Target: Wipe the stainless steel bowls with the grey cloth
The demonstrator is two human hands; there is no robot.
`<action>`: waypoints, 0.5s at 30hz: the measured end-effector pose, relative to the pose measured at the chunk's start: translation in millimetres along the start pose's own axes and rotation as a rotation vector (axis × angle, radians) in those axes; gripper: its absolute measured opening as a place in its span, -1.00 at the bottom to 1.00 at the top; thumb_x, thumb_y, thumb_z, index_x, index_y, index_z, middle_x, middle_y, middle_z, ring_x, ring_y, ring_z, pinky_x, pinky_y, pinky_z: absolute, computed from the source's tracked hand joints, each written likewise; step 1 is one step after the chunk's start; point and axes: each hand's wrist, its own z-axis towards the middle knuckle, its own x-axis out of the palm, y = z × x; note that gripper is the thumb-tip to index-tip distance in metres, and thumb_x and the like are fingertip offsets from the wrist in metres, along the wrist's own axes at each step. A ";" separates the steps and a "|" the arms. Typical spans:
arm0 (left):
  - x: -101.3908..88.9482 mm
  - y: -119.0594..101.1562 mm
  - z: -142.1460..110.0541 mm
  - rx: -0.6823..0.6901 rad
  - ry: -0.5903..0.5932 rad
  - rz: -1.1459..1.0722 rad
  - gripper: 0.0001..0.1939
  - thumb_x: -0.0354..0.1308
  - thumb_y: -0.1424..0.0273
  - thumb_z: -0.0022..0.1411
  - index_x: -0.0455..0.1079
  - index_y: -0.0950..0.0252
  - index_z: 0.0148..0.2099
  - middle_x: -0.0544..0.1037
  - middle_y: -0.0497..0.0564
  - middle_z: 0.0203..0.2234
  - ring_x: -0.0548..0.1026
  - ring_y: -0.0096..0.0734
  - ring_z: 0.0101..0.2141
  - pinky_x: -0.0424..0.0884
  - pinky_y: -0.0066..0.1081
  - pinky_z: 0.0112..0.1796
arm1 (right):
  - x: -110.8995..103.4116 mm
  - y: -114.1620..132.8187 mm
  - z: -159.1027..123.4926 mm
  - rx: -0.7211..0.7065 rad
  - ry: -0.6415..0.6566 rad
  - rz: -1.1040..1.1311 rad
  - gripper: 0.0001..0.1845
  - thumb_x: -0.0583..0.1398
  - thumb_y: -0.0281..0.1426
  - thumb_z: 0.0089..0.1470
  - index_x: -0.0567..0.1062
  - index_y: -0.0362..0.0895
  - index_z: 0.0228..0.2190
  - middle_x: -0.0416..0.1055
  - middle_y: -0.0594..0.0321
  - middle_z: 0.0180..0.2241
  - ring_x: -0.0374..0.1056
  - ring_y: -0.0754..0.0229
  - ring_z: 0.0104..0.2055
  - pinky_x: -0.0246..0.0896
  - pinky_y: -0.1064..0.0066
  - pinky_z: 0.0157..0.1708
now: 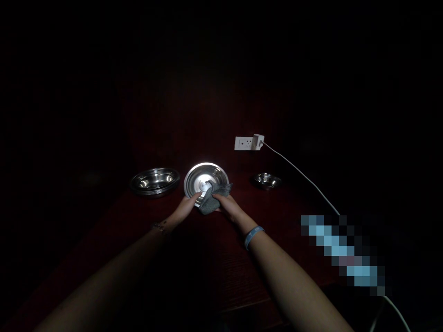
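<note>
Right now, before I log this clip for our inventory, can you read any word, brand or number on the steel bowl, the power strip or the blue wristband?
Nothing is legible: the blue wristband is too small and dark to read, the white power strip and stainless steel bowl show no readable marks, and the pixelated patch is too blurred.

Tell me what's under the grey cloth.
The grey cloth lies across the lower middle of a steel bowl, between the left hand and right hand. The bowl's upper inside shows; whatever lies beneath the cloth is covered and cannot be seen.
</note>
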 end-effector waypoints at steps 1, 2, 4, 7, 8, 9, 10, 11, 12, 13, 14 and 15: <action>-0.3 0.7 0.3 0.002 0.000 0.001 -0.64 0.17 0.36 0.08 0.44 0.35 -0.05 0.61 0.08 -0.28 0.51 -0.19 -0.10 0.35 -0.37 -0.03 | -0.2 -0.2 0.1 0.000 0.000 0.000 -0.84 0.18 -0.41 0.01 0.47 -0.13 -0.30 0.52 0.21 -0.33 0.45 0.20 -0.33 0.41 0.29 -0.25; -0.5 1.4 0.6 0.002 -0.003 0.003 -0.63 0.18 0.35 0.08 0.45 0.34 -0.05 0.61 0.08 -0.28 0.51 -0.19 -0.10 0.36 -0.37 -0.03 | -0.4 -0.7 0.4 -0.001 0.001 -0.001 -0.84 0.18 -0.41 0.00 0.47 -0.13 -0.30 0.52 0.21 -0.34 0.45 0.19 -0.33 0.41 0.30 -0.26; -0.8 2.1 1.0 0.005 -0.009 0.007 -0.64 0.18 0.35 0.06 0.46 0.31 -0.06 0.61 0.08 -0.27 0.51 -0.17 -0.09 0.35 -0.34 -0.02 | -1.1 -1.9 1.1 -0.011 0.004 -0.002 -0.83 0.20 -0.39 -0.01 0.48 -0.12 -0.30 0.53 0.21 -0.33 0.45 0.19 -0.33 0.41 0.32 -0.28; -0.7 1.2 0.3 0.026 -0.003 0.011 -0.68 0.17 0.37 0.07 0.47 0.30 -0.09 0.60 0.08 -0.22 0.49 -0.15 -0.06 0.32 -0.32 0.02 | -2.1 -3.8 2.1 -0.028 0.007 0.000 -0.83 0.20 -0.38 -0.01 0.47 -0.12 -0.30 0.52 0.22 -0.33 0.45 0.20 -0.32 0.41 0.36 -0.30; -0.6 0.4 -0.3 0.034 0.001 0.011 -0.70 0.17 0.37 0.07 0.47 0.31 -0.10 0.60 0.08 -0.22 0.49 -0.14 -0.05 0.31 -0.32 0.02 | -2.3 -4.1 2.3 -0.027 0.009 0.000 -0.83 0.20 -0.38 -0.01 0.47 -0.12 -0.30 0.52 0.22 -0.33 0.45 0.20 -0.32 0.40 0.37 -0.31; -0.4 -0.6 -1.1 0.037 0.002 0.009 -0.71 0.17 0.38 0.08 0.47 0.32 -0.12 0.60 0.08 -0.22 0.48 -0.13 -0.05 0.31 -0.32 0.02 | -2.4 -4.2 2.4 -0.025 0.011 -0.001 -0.83 0.20 -0.39 -0.01 0.47 -0.12 -0.30 0.52 0.22 -0.33 0.45 0.20 -0.32 0.40 0.37 -0.31; -0.2 -1.6 -1.9 0.036 0.002 0.007 -0.72 0.16 0.38 0.09 0.46 0.33 -0.13 0.60 0.09 -0.23 0.48 -0.13 -0.06 0.31 -0.32 0.02 | -2.5 -4.2 2.4 -0.022 0.014 -0.002 -0.83 0.20 -0.39 -0.01 0.47 -0.12 -0.30 0.52 0.22 -0.33 0.45 0.20 -0.31 0.40 0.37 -0.31; 0.1 -2.5 -2.6 0.031 0.003 0.005 -0.73 0.16 0.38 0.09 0.46 0.34 -0.14 0.61 0.09 -0.25 0.48 -0.12 -0.06 0.31 -0.31 0.01 | -2.4 -4.0 2.3 -0.021 0.016 -0.001 -0.83 0.20 -0.39 -0.01 0.47 -0.11 -0.29 0.52 0.22 -0.32 0.45 0.20 -0.31 0.40 0.37 -0.31; 0.3 -3.4 -3.2 0.026 0.003 0.004 -0.74 0.16 0.38 0.09 0.46 0.34 -0.15 0.61 0.08 -0.25 0.48 -0.12 -0.06 0.32 -0.31 0.01 | -2.4 -3.7 2.1 -0.021 0.015 0.000 -0.82 0.20 -0.39 -0.01 0.48 -0.11 -0.29 0.52 0.22 -0.32 0.45 0.20 -0.30 0.41 0.36 -0.30; 0.5 -4.1 -3.6 0.022 0.003 0.004 -0.75 0.17 0.38 0.09 0.46 0.33 -0.16 0.61 0.08 -0.26 0.48 -0.12 -0.06 0.32 -0.31 0.01 | -2.3 -3.5 1.9 -0.019 0.016 0.001 -0.82 0.20 -0.38 -0.02 0.48 -0.11 -0.29 0.52 0.21 -0.31 0.45 0.19 -0.30 0.41 0.35 -0.30; 0.7 -4.6 -3.9 0.018 0.002 0.004 -0.76 0.17 0.38 0.09 0.46 0.33 -0.17 0.61 0.08 -0.26 0.48 -0.12 -0.06 0.31 -0.31 0.01 | -2.1 -3.2 1.6 -0.019 0.016 0.002 -0.82 0.21 -0.38 -0.02 0.48 -0.11 -0.29 0.52 0.21 -0.31 0.45 0.19 -0.30 0.41 0.35 -0.29; 0.9 -5.0 -4.0 0.020 0.002 0.000 -0.77 0.17 0.39 0.08 0.46 0.33 -0.18 0.61 0.08 -0.27 0.48 -0.11 -0.06 0.31 -0.30 0.02 | -2.0 -2.9 1.4 -0.019 0.015 0.004 -0.81 0.21 -0.38 -0.02 0.48 -0.11 -0.29 0.52 0.21 -0.31 0.45 0.19 -0.30 0.41 0.34 -0.28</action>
